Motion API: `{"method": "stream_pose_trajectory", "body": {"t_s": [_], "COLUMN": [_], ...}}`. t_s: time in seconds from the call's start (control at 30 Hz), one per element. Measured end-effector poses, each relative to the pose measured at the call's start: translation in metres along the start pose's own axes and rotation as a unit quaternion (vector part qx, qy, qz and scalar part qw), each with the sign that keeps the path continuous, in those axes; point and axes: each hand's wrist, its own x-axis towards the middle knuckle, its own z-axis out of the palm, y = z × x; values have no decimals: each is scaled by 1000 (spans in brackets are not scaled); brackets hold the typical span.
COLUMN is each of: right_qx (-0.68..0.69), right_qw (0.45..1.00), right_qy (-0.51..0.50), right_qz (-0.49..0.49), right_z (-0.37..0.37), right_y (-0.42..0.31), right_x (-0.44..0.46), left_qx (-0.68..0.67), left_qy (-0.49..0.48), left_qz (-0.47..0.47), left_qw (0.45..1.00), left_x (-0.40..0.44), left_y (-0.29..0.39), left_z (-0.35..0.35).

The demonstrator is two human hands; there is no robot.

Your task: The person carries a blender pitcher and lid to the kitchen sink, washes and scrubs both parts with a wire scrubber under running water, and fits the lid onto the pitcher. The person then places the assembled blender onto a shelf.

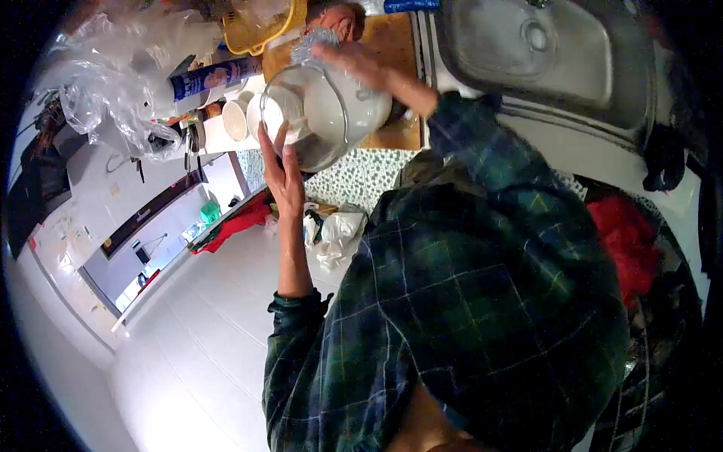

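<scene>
- Steadying the vessel (361, 117) from two sides, we have it tipped over on its side above the wooden board (395, 45), its mouth turned towards our left hand.
- Our left hand (283, 175) is at the lower edge of that mouth, fingers spread apart, probably to stop it rolling or sliding; we cannot tell whether they clamp the rim.
- Our right hand (354, 66) reaches over the upper side, its fingertips at a silvery scrubber (316, 41); we cannot tell how tightly they close on it. Lying on its side, the vessel likely leaves its outer wall within easy reach.
- The vessel looks round, smooth and glossy, with a bright line curving around it; glass, plastic or metal, we cannot say. The scrubber looks crinkled and stringy beside it.
- Beyond our right hand lies a soft, rumpled orange-red cloth (343, 21), near a yellow basket (260, 30) of open, moulded shape.
- To the left of the mouth, a pale round cup (235, 120) stands near a blue packet (215, 79), with thin, creased clear bags (98, 105) further out.
- On our right, a brushed-looking metal sink (489, 45) with rounded corners is set into the white counter (602, 160).
</scene>
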Motion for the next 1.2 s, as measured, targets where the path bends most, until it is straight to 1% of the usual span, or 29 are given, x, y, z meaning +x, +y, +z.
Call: {"method": "stream_pose_trajectory", "body": {"t_s": [0.03,0.07,0.1,0.17,0.2,0.23,0.27,0.3,0.33,0.37,0.43,0.47,0.57,0.6,0.63,0.67,0.7,0.73,0.77,0.8,0.83,0.9,0.93,0.97,1.03,1.1,1.13,1.17,1.2], "right_qx": [53,-33,-35,-109,-114,-145,-172,-174,-255,-252,-245,-254,-144,-212,-133,-54,-24,6,51,32,-29,-129,-137,-147,-164,-126,-140,-160,-180], "right_qw": [997,994,995,990,990,971,940,938,911,912,910,896,857,825,860,882,880,876,860,848,843,834,840,840,801,782,798,799,800], "right_qy": [-33,-55,-51,83,85,190,293,297,322,324,327,360,489,497,477,460,470,480,499,517,524,525,519,515,558,588,573,564,555], "right_qz": [38,85,82,18,15,21,32,28,-22,8,69,61,-77,-166,-128,-86,-67,-49,-91,-113,-120,-105,-81,-88,-140,-163,-126,-133,-141], "right_z": [-8,-26,-34,-40,-36,-28,-15,-3,3,16,42,56,101,108,110,112,108,106,105,117,128,158,157,144,111,161,171,154,138], "right_y": [34,95,98,94,97,105,119,144,177,160,128,119,32,13,17,20,33,46,80,74,43,-13,-14,14,86,36,13,9,4], "right_x": [15,29,12,-27,-37,-50,-69,-83,-90,-97,-110,-107,-100,-95,-94,-94,-94,-94,-96,-97,-100,-102,-99,-98,-92,-89,-89,-84,-79], "left_qx": [6,4,3,13,13,9,-6,-23,-23,-10,-16,-16,-79,-58,-72,-36,0,-84,-95,-101,-107,-146,-179,-189,-201,-241,-260,-278,-274], "left_qy": [0,6,4,-1,4,2,-3,-4,0,-9,-1,-2,-32,-40,-53,-40,-26,-100,-106,-95,-84,-135,-162,-155,-57,-59,-74,-92,-58], "left_qz": [9,34,38,29,63,65,34,9,23,3,73,91,100,105,99,131,166,95,101,146,186,134,104,109,209,219,198,172,216], "left_qw": [1000,999,999,999,998,998,999,1000,999,1000,997,996,991,992,991,990,986,987,985,980,973,971,965,963,955,943,942,941,935], "left_x": [0,1,0,1,2,1,-5,-7,-5,-7,-7,-7,-8,-7,-7,-3,0,-6,-8,-7,-7,-9,-11,-13,-10,-8,-7,-10,-8], "left_y": [-1,-4,-10,-20,-22,-18,-8,-3,-7,-7,-18,-23,-33,-28,-27,-41,-51,-34,-34,-35,-37,-34,-30,-32,-35,-35,-34,-36,-39], "left_z": [-1,0,-1,-2,-1,1,1,0,0,-1,-1,0,-1,-6,-7,-5,-4,-14,-13,-13,-13,-17,-20,-14,4,10,13,18,27]}}
